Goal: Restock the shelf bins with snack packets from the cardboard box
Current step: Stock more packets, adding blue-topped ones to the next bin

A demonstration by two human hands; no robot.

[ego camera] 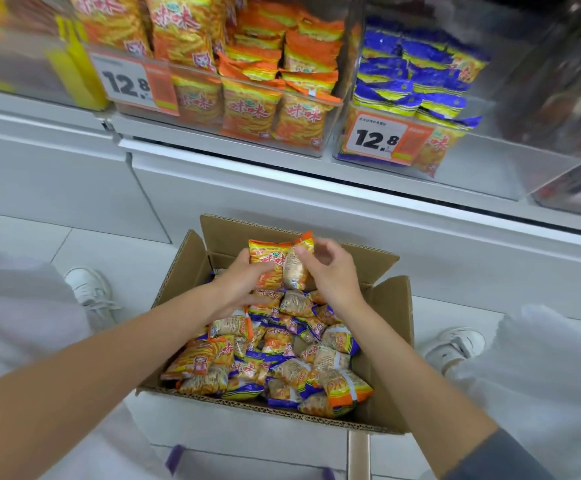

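An open cardboard box (391, 306) sits on the floor between my feet, filled with several orange and blue snack packets (282, 362). Over its far end my left hand (244, 282) grips an orange packet (268, 261) from the left side. My right hand (330, 268) pinches a second orange packet (296, 268), held upright against the first. Above, a clear shelf bin (330, 123) holds orange packets (251, 109), and the bin to its right (342, 133) holds blue packets (410, 74).
Price tags reading 12.8 hang on the bin fronts (133, 84) (382, 138). A white shelf ledge (282, 174) juts out above the box. My white shoes (91, 289) (455, 344) flank the box. More bins stand at far left and far right, blurred.
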